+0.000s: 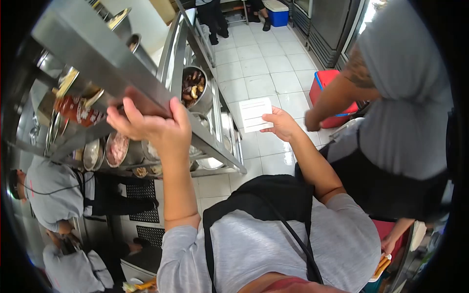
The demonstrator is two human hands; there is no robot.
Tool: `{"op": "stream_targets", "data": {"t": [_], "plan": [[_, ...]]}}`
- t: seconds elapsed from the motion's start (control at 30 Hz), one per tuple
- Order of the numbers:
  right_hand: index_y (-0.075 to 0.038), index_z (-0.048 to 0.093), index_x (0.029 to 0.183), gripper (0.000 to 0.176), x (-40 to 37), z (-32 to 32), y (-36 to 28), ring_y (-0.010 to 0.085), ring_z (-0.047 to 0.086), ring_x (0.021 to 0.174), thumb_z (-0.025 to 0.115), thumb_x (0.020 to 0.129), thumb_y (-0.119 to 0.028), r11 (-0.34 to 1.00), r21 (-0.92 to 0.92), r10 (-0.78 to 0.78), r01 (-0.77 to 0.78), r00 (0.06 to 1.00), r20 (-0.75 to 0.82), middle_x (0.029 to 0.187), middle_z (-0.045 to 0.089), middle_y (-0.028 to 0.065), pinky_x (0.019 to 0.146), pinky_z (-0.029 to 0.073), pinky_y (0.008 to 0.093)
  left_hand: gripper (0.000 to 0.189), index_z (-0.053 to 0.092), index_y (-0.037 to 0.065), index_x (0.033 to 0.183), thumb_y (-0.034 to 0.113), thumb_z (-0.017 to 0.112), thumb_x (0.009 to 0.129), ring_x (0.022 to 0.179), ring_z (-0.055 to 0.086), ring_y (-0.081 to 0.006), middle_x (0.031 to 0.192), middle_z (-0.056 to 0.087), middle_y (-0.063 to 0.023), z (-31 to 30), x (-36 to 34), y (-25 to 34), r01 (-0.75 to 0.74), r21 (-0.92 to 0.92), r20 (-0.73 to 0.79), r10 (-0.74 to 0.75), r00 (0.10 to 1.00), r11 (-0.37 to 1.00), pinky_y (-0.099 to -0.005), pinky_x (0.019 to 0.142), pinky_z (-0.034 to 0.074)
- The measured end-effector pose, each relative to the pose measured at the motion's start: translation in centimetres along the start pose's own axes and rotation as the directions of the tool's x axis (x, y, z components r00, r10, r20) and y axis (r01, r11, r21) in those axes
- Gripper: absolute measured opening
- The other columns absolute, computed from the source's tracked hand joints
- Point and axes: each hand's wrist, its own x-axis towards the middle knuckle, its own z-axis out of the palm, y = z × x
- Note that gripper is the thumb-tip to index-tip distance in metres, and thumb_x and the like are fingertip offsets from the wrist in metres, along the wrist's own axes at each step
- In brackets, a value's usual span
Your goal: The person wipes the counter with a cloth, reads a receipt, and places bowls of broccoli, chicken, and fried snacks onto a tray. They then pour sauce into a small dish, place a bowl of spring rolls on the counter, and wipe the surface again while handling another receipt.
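My right hand (pixel 283 124) pinches a small white paper slip (pixel 255 114) with dark lines across it, thumb on its face. The slip is held over the tiled aisle, apart from the shelving. At the left, my left hand (pixel 151 122) is raised with its fingers spread against the edge of a steel shelf (pixel 117 63). Nothing shows in that hand. Close to its fingertips is a bottle of red sauce (pixel 75 110). Below the shelf stand a metal bowl of pinkish food (pixel 117 149) and a pot of dark, glossy pieces (pixel 193 88).
A co-worker in grey (pixel 410 93) stands close on my right, beside a red cooler (pixel 327 80). Beyond the shelving at left are two more workers. White floor tiles (pixel 264 63) run ahead toward a blue cooler (pixel 278 14) and another person's legs.
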Motion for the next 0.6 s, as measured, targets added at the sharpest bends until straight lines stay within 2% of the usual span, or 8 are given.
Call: {"op": "stream_targets", "data": {"t": [0.1,0.2,0.27,0.33,0.43,0.5,0.57,0.6], "plan": [[-0.006,0.047,0.106,0.027,1.9,-1.3,-0.1,0.0168,0.051,0.089,0.045,0.079,-0.008,1.000,-0.009,0.011,-0.012,0.997,-0.075,0.101,0.054,0.0062,0.074,0.042,0.0349,0.081,0.004,-0.001,0.124,0.009,0.060,0.067,0.118,0.014,-0.0369,0.126,0.000,-0.0298,0.7,-0.1,-0.8,0.027,-0.200,0.005,-0.026,1.000,0.979,-0.0457,0.096,0.017],[-0.008,0.046,0.108,0.031,3.2,-4.8,0.3,0.0175,0.050,0.093,0.044,0.077,-0.008,1.000,0.014,0.003,-0.001,0.990,-0.138,0.103,0.053,0.0061,0.075,0.041,0.0360,0.082,0.004,0.005,0.126,0.007,0.060,0.065,0.120,0.017,-0.0329,0.129,0.001,-0.0240,1.3,-0.2,-1.3,-0.029,-0.305,-0.060,0.011,0.998,0.952,-0.0416,0.097,0.017],[-0.008,0.045,0.109,0.032,3.6,-7.6,0.6,0.0181,0.049,0.093,0.045,0.076,-0.008,0.999,0.048,-0.002,0.012,0.980,-0.201,0.103,0.053,0.0061,0.076,0.041,0.0363,0.084,0.005,0.011,0.127,0.007,0.059,0.064,0.119,0.019,-0.0340,0.132,0.000,-0.0195,1.3,-0.4,-1.5,0.017,-0.346,-0.047,-0.035,0.998,0.938,-0.0459,0.097,0.022],[-0.009,0.045,0.108,0.032,4.0,-11.5,1.2,0.0180,0.050,0.091,0.046,0.076,-0.009,0.996,0.090,0.007,0.020,0.957,-0.288,0.102,0.053,0.0054,0.073,0.042,0.0352,0.089,0.001,0.010,0.128,0.011,0.060,0.062,0.118,0.021,-0.0336,0.132,0.006,-0.0200,1.2,-0.3,-1.3,0.035,-0.382,-0.061,-0.063,0.996,0.923,-0.0395,0.097,0.025],[-0.011,0.044,0.107,0.030,4.7,-16.9,1.4,0.0183,0.051,0.088,0.047,0.077,-0.011,0.985,0.167,0.034,0.035,0.919,-0.393,0.099,0.053,0.0044,0.067,0.043,0.0329,0.083,-0.001,0.004,0.130,0.025,0.055,0.072,0.124,0.015,-0.0274,0.135,0.006,-0.0192,1.2,-1.5,-0.4,0.174,-0.221,-0.069,-0.193,0.979,0.960,-0.0347,0.101,0.015],[-0.012,0.044,0.106,0.029,6.3,-20.3,0.3,0.0189,0.051,0.086,0.048,0.078,-0.012,0.974,0.222,0.057,0.048,0.896,-0.441,0.097,0.054,0.0041,0.063,0.043,0.0313,0.077,0.002,0.001,0.129,0.036,0.048,0.078,0.127,0.010,-0.0232,0.137,0.006,-0.0175,0.2,-3.0,-0.8,0.357,-0.439,-0.280,-0.503,0.818,0.825,-0.0334,0.102,0.009],[-0.013,0.044,0.106,0.027,8.9,-23.3,-1.1,0.0196,0.053,0.082,0.047,0.079,-0.012,0.959,0.280,0.094,0.050,0.875,-0.476,0.096,0.054,0.0044,0.060,0.044,0.0297,0.066,0.007,0.002,0.131,0.035,0.038,0.083,0.127,0.011,-0.0176,0.138,0.010,-0.0118,0.1,-3.7,-2.3,0.242,-0.503,-0.316,-0.437,0.842,0.830,-0.0320,0.102,0.007],[-0.013,0.043,0.107,0.028,10.6,-24.2,-2.3,0.0194,0.053,0.081,0.046,0.079,-0.012,0.960,0.278,0.103,0.036,0.876,-0.470,0.096,0.054,0.0049,0.059,0.044,0.0293,0.061,0.010,0.004,0.131,0.032,0.036,0.084,0.126,0.015,-0.0165,0.137,0.014,-0.0100,0.7,-3.3,-2.3,0.156,-0.325,-0.264,-0.248,0.932,0.933,-0.0315,0.101,0.008]]}}
